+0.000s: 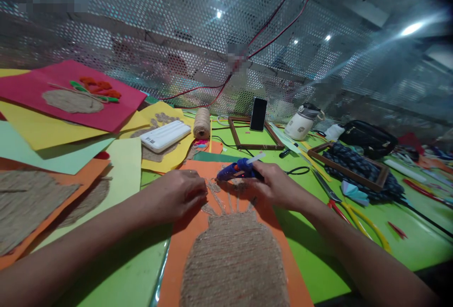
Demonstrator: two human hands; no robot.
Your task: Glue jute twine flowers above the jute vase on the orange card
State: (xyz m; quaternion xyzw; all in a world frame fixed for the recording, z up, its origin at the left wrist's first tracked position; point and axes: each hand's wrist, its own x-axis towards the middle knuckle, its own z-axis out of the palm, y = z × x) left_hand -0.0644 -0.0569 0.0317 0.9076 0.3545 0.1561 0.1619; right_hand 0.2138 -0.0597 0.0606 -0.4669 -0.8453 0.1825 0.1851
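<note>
My right hand [274,184] is wrapped round a blue glue gun [237,170] with a pale glue stick in its back. The nozzle points left, low over the top of an orange sheet [177,260]. On that sheet lies a vase shape of brown twine [235,260], with thin twine stems [230,200] rising from its neck. My left hand [182,193] rests at the sheet's upper left, close to the nozzle, its fingers curled together; whatever they may hold is hidden.
Coloured sheets with twine shapes, one red [120,104], pile up at left. Behind are a white power bank [166,136], twine spool [202,123], upright phone [258,114] and white bottle [300,123]. Wooden frames, yellow-handled scissors [368,224] and a black pouch [370,138] lie at right.
</note>
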